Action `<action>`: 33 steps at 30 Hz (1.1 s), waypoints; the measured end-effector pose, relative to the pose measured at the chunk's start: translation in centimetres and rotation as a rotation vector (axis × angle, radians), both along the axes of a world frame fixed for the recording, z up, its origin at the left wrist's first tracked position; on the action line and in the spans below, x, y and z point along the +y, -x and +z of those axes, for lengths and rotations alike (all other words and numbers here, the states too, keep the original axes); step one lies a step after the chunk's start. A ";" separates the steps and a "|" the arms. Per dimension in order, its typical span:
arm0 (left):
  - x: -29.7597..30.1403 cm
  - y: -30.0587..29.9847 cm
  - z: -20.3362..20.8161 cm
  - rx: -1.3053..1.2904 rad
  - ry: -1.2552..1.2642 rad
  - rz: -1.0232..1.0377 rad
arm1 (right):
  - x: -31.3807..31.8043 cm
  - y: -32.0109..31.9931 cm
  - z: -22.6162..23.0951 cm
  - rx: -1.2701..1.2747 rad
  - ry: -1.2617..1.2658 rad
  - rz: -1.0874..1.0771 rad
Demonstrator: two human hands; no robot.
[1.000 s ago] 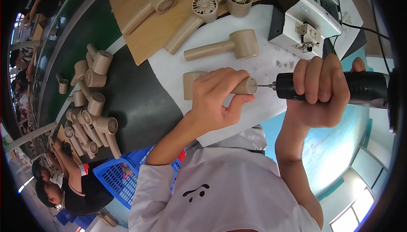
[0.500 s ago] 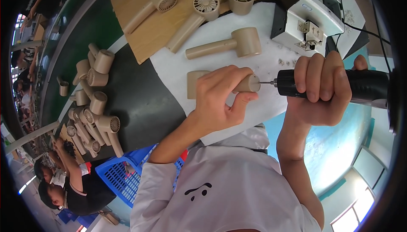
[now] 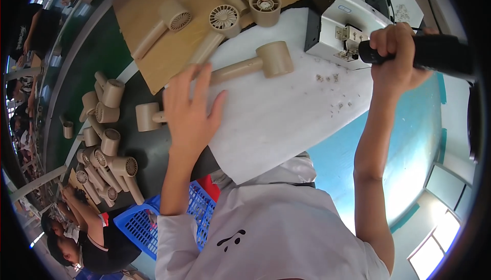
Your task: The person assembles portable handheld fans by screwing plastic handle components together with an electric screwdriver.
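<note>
My left hand is open, its fingers apart and slightly blurred. It hovers over the edge of the white sheet. One beige handheld fan lies beside it on the dark tabletop, its handle partly hidden behind my hand. Another beige fan rests on the sheet, its handle running toward my fingertips. My right hand is closed around a black electric screwdriver. The front end of that screwdriver is at the pick-up of the white screw feeder; its bit is hard to make out.
Small screws lie scattered on the sheet. More fans lie on brown cardboard at the back. A pile of fans is at the left, above a blue basket. A co-worker sits at the lower left.
My left hand has let go of the fan it held and moved left; that fan now lies on the dark tabletop. My right hand has carried the screwdriver from the fan's handle up to the screw feeder.
</note>
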State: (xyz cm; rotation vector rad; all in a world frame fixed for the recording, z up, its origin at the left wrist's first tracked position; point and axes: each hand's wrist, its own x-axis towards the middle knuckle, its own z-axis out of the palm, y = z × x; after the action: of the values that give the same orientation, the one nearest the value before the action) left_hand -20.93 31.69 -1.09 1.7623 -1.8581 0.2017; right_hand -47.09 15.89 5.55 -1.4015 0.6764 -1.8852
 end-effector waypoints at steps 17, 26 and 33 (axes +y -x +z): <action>-1.5 3.4 0.4 1.194 0.048 -0.290 | 1.0 -0.2 -2.8 -0.015 -0.299 -0.018; -1.8 6.7 -1.0 0.644 0.157 -0.349 | 7.6 -2.3 1.0 -0.320 0.014 0.667; -1.8 6.8 -1.1 0.623 0.117 -0.356 | 7.7 -3.7 0.4 -0.325 -0.001 0.665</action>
State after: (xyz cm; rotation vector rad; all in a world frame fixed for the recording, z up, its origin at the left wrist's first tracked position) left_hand -27.69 29.89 -2.24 1.1977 -1.6088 -0.3342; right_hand -43.43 23.57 5.94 -1.0956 0.0307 -1.5098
